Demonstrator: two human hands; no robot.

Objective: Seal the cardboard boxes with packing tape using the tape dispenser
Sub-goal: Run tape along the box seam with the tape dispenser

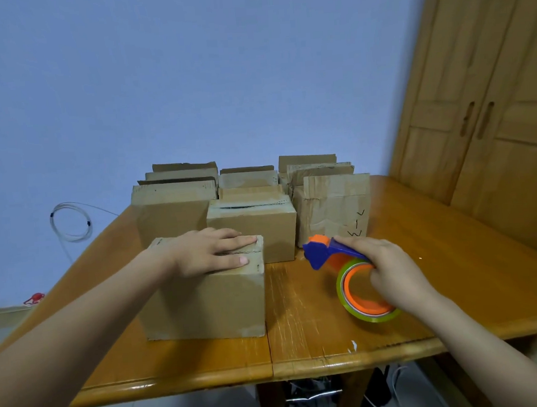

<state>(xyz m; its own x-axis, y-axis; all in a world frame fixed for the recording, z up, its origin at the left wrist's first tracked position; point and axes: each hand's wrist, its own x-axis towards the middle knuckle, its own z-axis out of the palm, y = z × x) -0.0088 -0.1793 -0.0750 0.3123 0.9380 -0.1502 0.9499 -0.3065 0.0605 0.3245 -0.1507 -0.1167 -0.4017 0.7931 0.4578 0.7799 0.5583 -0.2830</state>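
Observation:
A small cardboard box [204, 303] stands near the front of the wooden table [302, 344]. My left hand [210, 250] lies flat on its closed top flaps, fingers straight and pressing down. To the right, my right hand [389, 271] grips the tape dispenser [338, 262], which has a blue body and an orange head and carries a roll of clear greenish tape on an orange hub. The dispenser's head points left toward the box and hovers just above the table, a short way from the box's right side.
Several more cardboard boxes [252, 223] stand in rows behind, some with flaps up. A wooden wardrobe [483, 109] rises at the right. A coiled white cable [71, 223] hangs on the blue wall at the left. A seam runs down the table's middle.

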